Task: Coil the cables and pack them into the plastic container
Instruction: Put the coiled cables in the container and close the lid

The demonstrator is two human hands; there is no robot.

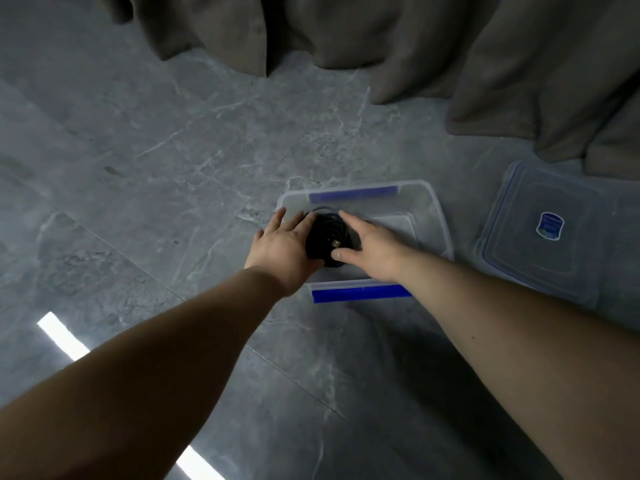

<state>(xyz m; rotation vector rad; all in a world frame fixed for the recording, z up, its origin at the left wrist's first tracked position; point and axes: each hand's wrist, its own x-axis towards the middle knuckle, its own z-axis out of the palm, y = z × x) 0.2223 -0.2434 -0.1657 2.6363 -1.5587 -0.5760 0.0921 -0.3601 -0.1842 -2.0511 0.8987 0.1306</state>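
Setting the coiled cable into the container

Our left hand (pixel 282 242) and right hand (pixel 370 249) press flat-fingered on either side of the black coiled cable (pixel 327 237) – low in the plastic container (pixel 434 216) on the floor (pixel 173 150). We should ease off evenly so the loops stay put; lid (pixel 543 233) waits beside it.

We are looking at what seems a home. Grey marble-look floor tiles (pixel 173 161) are filling the frame. Taupe curtains (pixel 450 46) are hanging along the top.
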